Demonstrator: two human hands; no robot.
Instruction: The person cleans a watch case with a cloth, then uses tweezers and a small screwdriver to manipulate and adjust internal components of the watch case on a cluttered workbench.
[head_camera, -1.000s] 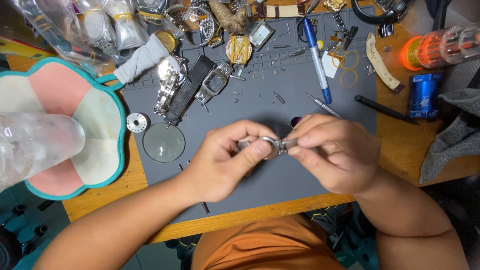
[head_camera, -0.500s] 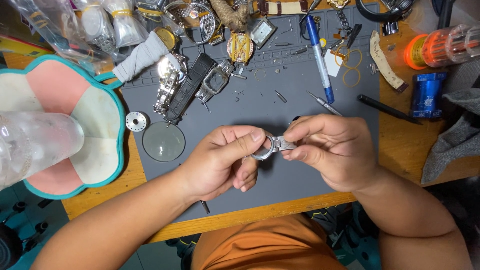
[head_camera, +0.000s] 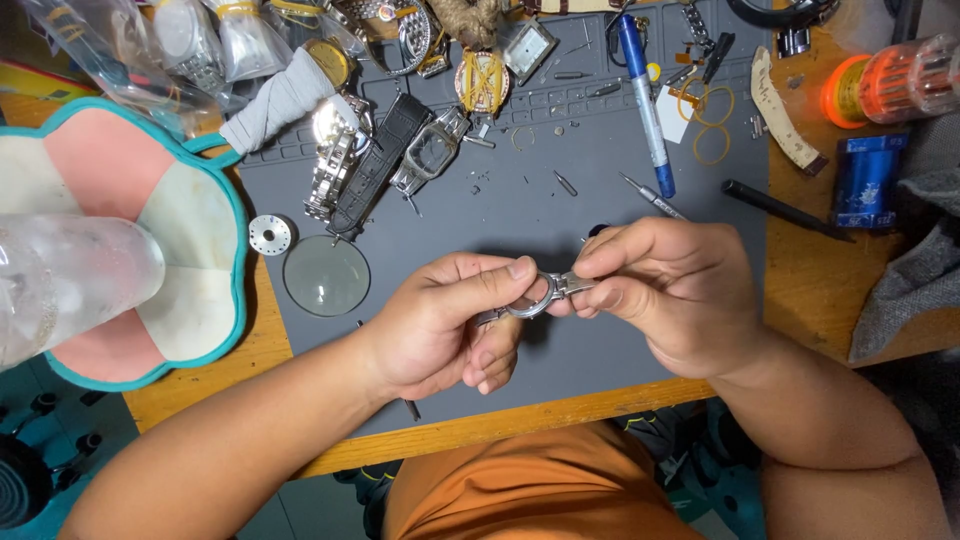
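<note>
Two hands on one small piece now: my left hand (head_camera: 440, 325) pinches the round silver watch case (head_camera: 528, 302) between thumb and fingers, and my right hand (head_camera: 670, 290) closes on the short metal lug end sticking out of its right side. Both grips are shut tight on it, held up just above the grey work mat (head_camera: 600, 200), in front of my chest, near the mat's front edge.

Here is where it could slip. The case is polished and tiny, and I hold it by its rim only; if I twist the two hands against each other too hard, I judge it could pop out and drop onto the mat, or roll off the wooden bench (head_camera: 800, 290) edge toward my lap. Loose bits lie scattered on the mat behind my hands, so anything small that springs free would be hard to pick out among them.

My right fingertips cover the joint, so I cannot see how it sits; pressing blind could bend it. A round glass lens (head_camera: 326, 275) lies flat to the left, near my left wrist, and a careless elbow move could sweep it.
</note>
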